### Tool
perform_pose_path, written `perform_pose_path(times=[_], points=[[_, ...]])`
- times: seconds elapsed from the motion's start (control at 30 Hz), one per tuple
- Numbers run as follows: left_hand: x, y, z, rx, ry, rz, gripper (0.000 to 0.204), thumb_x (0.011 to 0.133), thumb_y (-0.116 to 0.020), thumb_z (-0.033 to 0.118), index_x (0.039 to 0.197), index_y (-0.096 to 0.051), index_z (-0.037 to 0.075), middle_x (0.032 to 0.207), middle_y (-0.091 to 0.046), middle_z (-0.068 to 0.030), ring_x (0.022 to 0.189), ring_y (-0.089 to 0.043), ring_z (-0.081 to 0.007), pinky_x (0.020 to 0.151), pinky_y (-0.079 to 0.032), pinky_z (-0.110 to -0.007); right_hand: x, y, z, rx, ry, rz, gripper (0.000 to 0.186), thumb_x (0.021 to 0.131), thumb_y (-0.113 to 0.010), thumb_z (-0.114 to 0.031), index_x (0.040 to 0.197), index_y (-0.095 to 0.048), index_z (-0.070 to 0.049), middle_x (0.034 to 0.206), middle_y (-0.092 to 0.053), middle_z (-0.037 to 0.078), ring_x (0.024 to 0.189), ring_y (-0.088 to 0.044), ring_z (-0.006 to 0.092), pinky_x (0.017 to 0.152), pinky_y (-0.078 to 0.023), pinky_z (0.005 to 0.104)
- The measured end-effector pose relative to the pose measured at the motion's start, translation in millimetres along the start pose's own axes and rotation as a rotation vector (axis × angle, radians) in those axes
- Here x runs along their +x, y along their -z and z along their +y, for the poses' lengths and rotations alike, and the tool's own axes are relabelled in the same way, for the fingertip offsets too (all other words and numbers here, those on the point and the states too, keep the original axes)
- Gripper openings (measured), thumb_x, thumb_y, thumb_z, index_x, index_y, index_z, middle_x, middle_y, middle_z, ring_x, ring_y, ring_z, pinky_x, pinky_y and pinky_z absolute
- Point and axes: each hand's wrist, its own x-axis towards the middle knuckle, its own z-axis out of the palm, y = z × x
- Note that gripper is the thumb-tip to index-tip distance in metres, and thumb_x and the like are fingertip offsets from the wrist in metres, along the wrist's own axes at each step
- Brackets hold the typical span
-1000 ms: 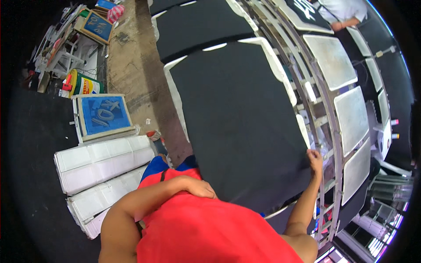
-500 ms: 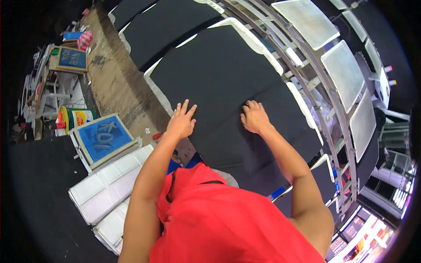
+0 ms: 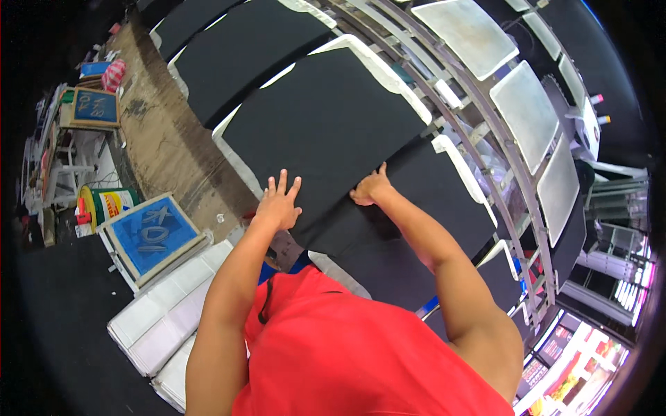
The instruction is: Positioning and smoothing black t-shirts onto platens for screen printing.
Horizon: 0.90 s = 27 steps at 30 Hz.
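A black cloth piece (image 3: 312, 114) lies over a board with white edging showing around it. My left hand (image 3: 277, 204) rests near its left edge, fingers spread, palm down and holding nothing. Further right, my right hand (image 3: 371, 188) presses at the cloth's near edge, where it meets a second black piece (image 3: 430, 187). One finger of that hand points away from me while the rest reach left; they look apart, though their tips are partly hidden. I see no cloth pinched in it.
More black-covered boards (image 3: 250, 45) line up beyond. A metal rail (image 3: 479, 90) curves along the right, with pale grey panels (image 3: 524, 114) past it. At left are a blue framed screen (image 3: 154, 232), a tub (image 3: 111, 202) and white folded stacks (image 3: 170, 305).
My right hand has slid left and turned on the cloth. An edge now shows between two black pieces there. My left hand stays spread, and the whole view has shifted slightly.
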Motion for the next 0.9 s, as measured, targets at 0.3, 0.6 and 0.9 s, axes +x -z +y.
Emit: perform_pose_path(times=[0.3,0.6,0.9], points=[[-1,2,0,0.009,0.011,-0.030,0.077,0.094,-0.055,0.035,0.154,-0.012,0.016,0.158,-0.001,-0.0221,0.143,-0.014,-0.0457,0.115,-0.022,-0.052,-7,-19,-84,-0.069,0.215,-0.051,0.064,0.097,-0.025,-0.049,0.137,-0.050,-0.007,0.141,-0.048,0.018,0.137,-0.035,0.0387,0.113,-0.011,0.0622],[30,20,-38,-0.088,-0.121,-0.201,0.059,0.096,-0.041,0.015,0.152,-0.021,0.012,0.158,-0.012,-0.0170,0.137,-0.032,-0.0424,0.114,-0.027,-0.048,-39,-41,-108,0.006,0.403,0.091,0.063,0.097,-0.026,-0.049,0.141,-0.046,-0.008,0.149,-0.038,0.018,0.139,-0.030,0.0398,0.112,-0.006,0.0647],[-31,-35,-58,-0.934,0.023,0.691,0.029,0.083,-0.065,0.010,0.111,-0.057,0.004,0.103,-0.064,-0.0143,0.095,-0.064,-0.0261,0.085,-0.051,-0.036,-43,-14,-49,0.718,0.272,0.260,0.041,0.086,-0.061,-0.038,0.097,-0.071,0.000,0.092,-0.068,0.024,0.090,-0.067,0.0365,0.077,-0.052,0.0422]])
